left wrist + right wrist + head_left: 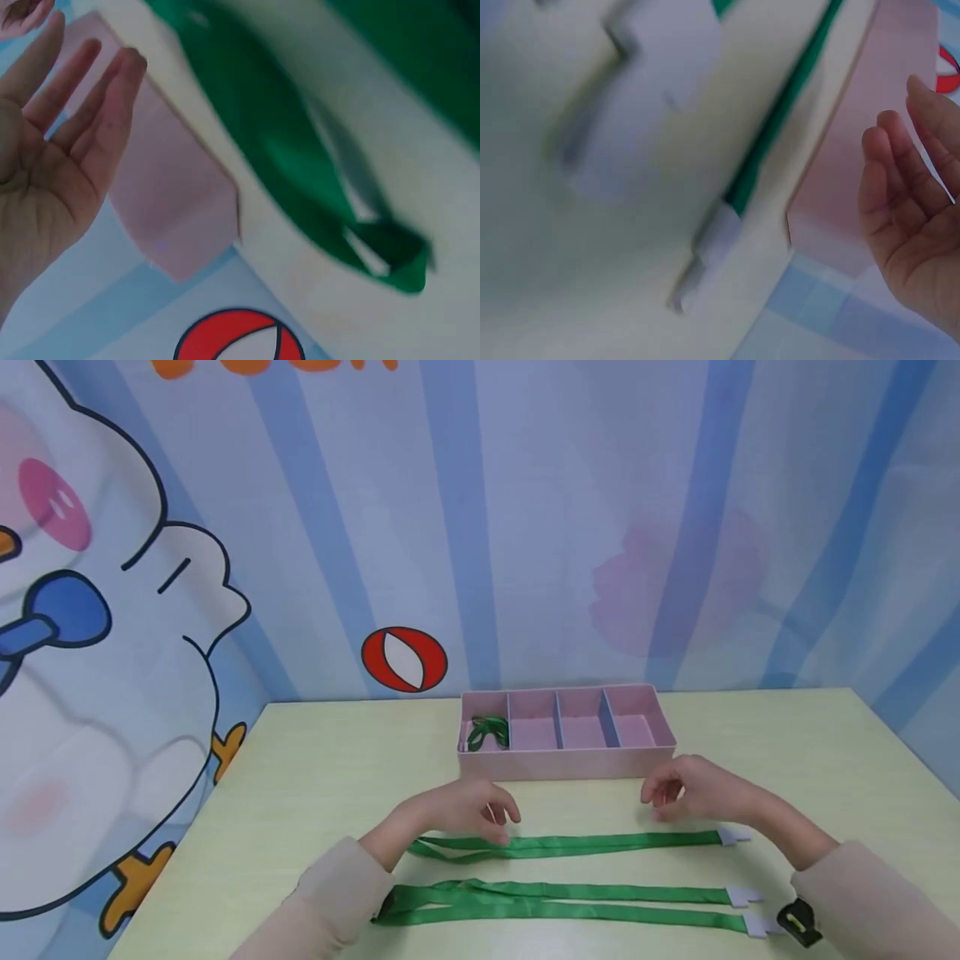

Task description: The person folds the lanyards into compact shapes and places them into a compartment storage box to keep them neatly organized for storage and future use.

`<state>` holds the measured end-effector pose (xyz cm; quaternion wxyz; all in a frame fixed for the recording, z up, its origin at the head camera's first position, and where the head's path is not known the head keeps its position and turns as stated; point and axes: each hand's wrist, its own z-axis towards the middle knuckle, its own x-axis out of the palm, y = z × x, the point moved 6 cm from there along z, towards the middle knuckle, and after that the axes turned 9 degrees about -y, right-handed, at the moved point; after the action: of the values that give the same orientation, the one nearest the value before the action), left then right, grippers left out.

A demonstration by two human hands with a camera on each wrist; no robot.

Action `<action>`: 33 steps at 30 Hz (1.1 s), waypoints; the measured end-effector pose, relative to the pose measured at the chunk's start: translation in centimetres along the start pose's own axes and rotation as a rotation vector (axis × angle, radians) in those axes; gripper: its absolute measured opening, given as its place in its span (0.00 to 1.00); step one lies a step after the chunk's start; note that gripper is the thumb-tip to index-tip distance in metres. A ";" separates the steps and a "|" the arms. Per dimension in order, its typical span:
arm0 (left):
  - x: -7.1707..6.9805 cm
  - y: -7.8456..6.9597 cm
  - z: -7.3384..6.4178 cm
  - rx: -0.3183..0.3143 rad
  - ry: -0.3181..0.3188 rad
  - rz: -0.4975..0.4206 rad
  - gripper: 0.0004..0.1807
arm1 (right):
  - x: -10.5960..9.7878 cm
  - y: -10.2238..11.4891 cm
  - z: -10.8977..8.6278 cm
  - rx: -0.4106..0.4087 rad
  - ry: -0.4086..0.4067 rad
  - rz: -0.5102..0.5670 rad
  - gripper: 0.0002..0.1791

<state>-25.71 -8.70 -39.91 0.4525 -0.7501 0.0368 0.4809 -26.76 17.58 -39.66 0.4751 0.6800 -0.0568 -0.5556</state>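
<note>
Green lanyards with white plastic ends lie stretched from left to right across the table: one farther lanyard (600,845) and two strips of nearer lanyard (600,910) close together. My left hand (468,806) hovers at the farther lanyard's left part, fingers loosely bent and holding nothing; its palm (45,172) shows bare in the left wrist view. The right hand (701,789), also with nothing in it, hangs just in front of the pink box's right corner, above the farther lanyard's white end (731,835). In the right wrist view its fingers (900,161) are relaxed.
Behind the hands stands a pink divided box (566,766); its leftmost compartment contains a bundled green lanyard (487,732). A printed blue backdrop (525,527) rises at the table's back edge. Near the right sleeve is a small black buckle (800,922).
</note>
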 end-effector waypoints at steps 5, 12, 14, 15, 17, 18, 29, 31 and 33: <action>1.9 0.1 1.0 -0.043 -0.028 0.140 0.18 | 2.6 0.1 0.3 0.000 0.032 -0.063 0.09; 2.4 0.4 1.9 -0.062 -0.114 0.215 0.19 | 3.3 0.3 1.1 -0.010 0.016 -0.102 0.12; 2.5 0.3 2.0 -0.057 -0.127 0.233 0.19 | 3.6 0.3 1.2 -0.011 0.015 -0.111 0.13; 2.7 0.3 2.0 -0.056 -0.128 0.238 0.19 | 3.8 0.3 1.2 -0.012 0.019 -0.112 0.13; 3.0 0.2 1.9 -0.057 -0.120 0.230 0.19 | 4.2 0.3 1.0 -0.010 0.039 -0.107 0.13; 3.2 0.2 1.8 -0.060 -0.116 0.218 0.18 | 4.4 0.3 1.0 -0.013 0.050 -0.109 0.13; 3.8 0.4 1.9 -0.044 -0.084 0.133 0.08 | 4.6 0.4 0.7 -0.026 0.075 -0.182 0.15; 3.9 0.4 1.9 -0.038 -0.074 0.130 0.08 | 4.6 0.5 0.6 -0.036 0.075 -0.181 0.15; 3.8 0.5 1.9 -0.037 -0.072 0.123 0.08 | 4.6 0.6 0.5 -0.052 0.070 -0.175 0.15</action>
<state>-25.20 -6.18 -43.38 0.4091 -0.7369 0.0574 0.5350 -25.14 14.21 -42.44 0.4438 0.6887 0.0339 -0.5723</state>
